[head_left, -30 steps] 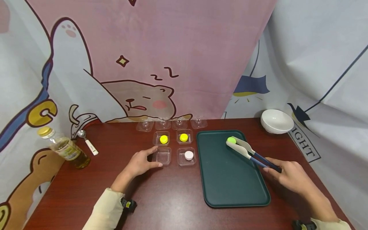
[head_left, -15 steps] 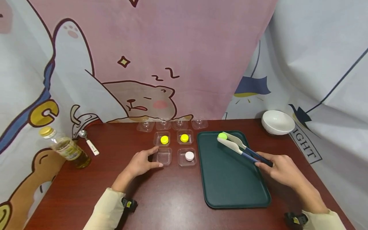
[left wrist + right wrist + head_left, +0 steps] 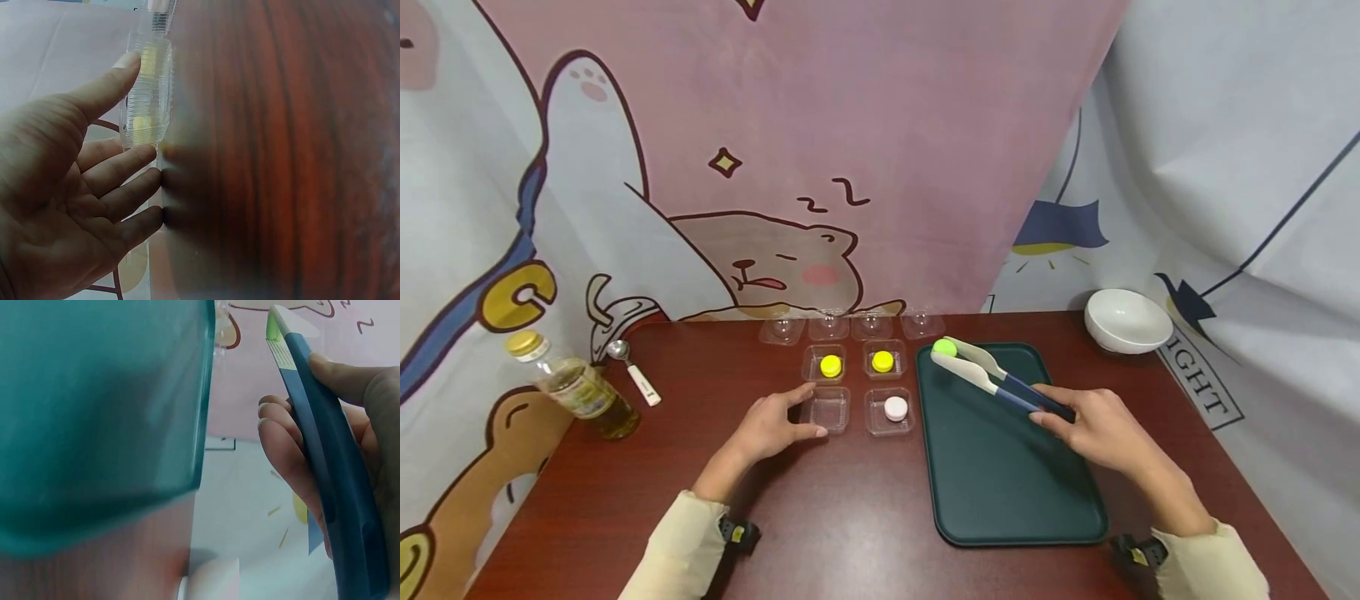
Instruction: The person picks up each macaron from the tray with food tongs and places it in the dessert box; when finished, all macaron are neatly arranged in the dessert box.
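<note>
My right hand (image 3: 1101, 429) holds tongs (image 3: 1000, 383) with blue handles and cream tips. Between the tips sits a small bright green round piece (image 3: 944, 347), over the tray's back left corner; in the right wrist view the green piece (image 3: 272, 328) shows at the far end of the tongs (image 3: 331, 456). Thumb and index finger of my left hand (image 3: 767, 425) hold the left side of a small clear plastic box (image 3: 827, 410) with nothing in it. Two boxes behind hold yellow round pieces (image 3: 831, 366); the box to the right holds a white round piece (image 3: 896, 408).
A dark green tray (image 3: 1015, 475) lies under the tongs. Several clear domed lids (image 3: 829, 325) line the table's back edge. At left are an oil bottle (image 3: 580, 392) and a measuring spoon (image 3: 636, 375). A white bowl (image 3: 1127, 321) stands at the back right.
My right hand has moved left across the tray with the tongs and the green piece, from the tray's middle back to its left back corner. The left hand has stayed at the box.
</note>
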{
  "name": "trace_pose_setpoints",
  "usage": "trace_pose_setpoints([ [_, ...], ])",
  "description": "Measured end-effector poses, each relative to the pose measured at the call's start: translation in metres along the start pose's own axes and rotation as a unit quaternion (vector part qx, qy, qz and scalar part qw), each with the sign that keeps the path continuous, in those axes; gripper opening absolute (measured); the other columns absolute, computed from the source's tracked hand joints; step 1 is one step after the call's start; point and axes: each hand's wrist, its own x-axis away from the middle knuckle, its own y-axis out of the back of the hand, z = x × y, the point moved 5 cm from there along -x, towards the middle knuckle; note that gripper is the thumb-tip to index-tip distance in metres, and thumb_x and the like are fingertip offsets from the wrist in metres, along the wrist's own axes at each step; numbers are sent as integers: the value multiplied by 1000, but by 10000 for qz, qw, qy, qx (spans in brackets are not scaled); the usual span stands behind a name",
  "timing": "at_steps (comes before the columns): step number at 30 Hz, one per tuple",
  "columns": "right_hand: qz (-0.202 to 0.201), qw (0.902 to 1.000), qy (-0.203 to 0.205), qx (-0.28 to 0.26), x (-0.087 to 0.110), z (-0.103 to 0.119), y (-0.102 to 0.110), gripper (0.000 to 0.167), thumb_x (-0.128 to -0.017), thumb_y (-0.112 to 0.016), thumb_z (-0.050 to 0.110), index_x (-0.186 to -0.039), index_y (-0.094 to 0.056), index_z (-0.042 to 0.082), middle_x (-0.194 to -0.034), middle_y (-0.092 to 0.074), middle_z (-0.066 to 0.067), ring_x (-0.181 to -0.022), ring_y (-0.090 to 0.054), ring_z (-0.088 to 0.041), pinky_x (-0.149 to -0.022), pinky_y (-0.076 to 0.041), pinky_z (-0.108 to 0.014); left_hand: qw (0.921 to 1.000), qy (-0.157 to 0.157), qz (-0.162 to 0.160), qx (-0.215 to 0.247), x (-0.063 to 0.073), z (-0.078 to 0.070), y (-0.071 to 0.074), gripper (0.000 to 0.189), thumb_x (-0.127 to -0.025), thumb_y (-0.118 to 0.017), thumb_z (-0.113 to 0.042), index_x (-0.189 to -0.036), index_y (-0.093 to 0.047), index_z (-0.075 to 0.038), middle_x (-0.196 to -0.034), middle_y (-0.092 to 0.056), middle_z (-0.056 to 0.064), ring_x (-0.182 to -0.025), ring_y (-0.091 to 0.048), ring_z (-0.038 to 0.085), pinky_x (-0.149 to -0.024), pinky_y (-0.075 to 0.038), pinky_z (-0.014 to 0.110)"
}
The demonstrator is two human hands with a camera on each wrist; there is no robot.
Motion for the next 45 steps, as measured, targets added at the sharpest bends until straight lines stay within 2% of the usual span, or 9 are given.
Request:
trace_pose_setpoints([
  [11, 371, 9984, 247, -355, -27, 24, -11, 43, -93, -75, 29, -130, -69, 9, -51, -39, 14, -41, -32, 3, -42, -30, -20, 10000, -37, -43, -9, 0, 0, 1, 82, -80, -85, -43, -150, -52, -18, -144, -61, 14, -135, -56, 35, -108, -47, 53],
  [21, 583, 9935, 793, -577, -47, 59, -25, 42, -93, -75, 31, -129, -71, 11, -55, -45, 14, -43, -34, 5, -42, -31, -19, 10000, -3, -82, -24, 0, 0, 4, 82, -80, -85, -41, -150, -52, -16, -144, -60, 15, -133, -57, 37, -107, -47, 55],
  [28, 864, 9877, 1205, -497, -55, 81, -41, 42, -94, -74, 31, -130, -69, 11, -59, -51, 14, -45, -34, 6, -45, -32, -18, 10000, 42, -65, -3, 0, 1, 3, 82, -80, -85, -42, -150, -51, -16, -145, -59, 14, -134, -56, 37, -108, -47, 55],
  [34, 1213, 9837, 1276, -376, -59, 95, -52, 44, -95, -71, 33, -131, -68, 9, -59, -50, 13, -45, -34, 5, -45, -32, -17, 9999, 115, -33, -8, 1, 0, 1, 83, -80, -85, -43, -151, -50, -18, -147, -57, 15, -134, -56, 36, -108, -47, 55],
  [45, 1408, 9795, 1382, -412, -64, 109, -68, 40, -95, -72, 30, -129, -70, 11, -59, -50, 12, -44, -33, 4, -45, -28, -17, 9999, 35, -75, -114, 1, -2, 1, 83, -79, -86, -43, -150, -52, -17, -144, -60, 17, -132, -57, 38, -107, -47, 55],
])
